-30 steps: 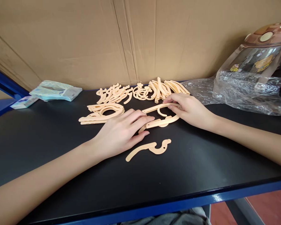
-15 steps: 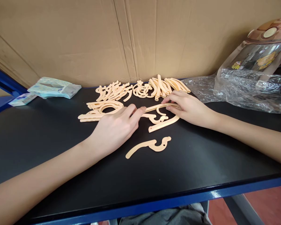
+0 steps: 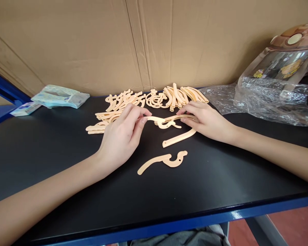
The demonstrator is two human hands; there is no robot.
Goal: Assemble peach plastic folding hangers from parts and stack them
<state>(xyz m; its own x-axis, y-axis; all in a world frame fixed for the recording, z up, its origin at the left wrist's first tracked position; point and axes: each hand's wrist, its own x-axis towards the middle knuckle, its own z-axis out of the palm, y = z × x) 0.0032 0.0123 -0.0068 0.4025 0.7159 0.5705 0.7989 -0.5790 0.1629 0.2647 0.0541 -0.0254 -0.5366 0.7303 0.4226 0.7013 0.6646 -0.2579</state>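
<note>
Ahead, on the black table (image 3: 66, 177), a pile of flat peach pieces (image 3: 154, 99) lies near the cardboard wall (image 3: 92, 44). Just in front of the pile, your left hand (image 3: 120, 136) pinches one end of a thin hooked piece (image 3: 166, 123) between thumb and fingertips. Your right hand (image 3: 207, 121) pinches a slim curved strip (image 3: 181, 118) that meets it. Both look light and stiff, and likely to snap if bent, so hold them near their ends by the flat faces.

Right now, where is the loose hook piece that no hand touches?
In the head view, the loose hook piece lies flat on the table, centre, just nearer the camera than the curved strip, right of the left hand.
</note>
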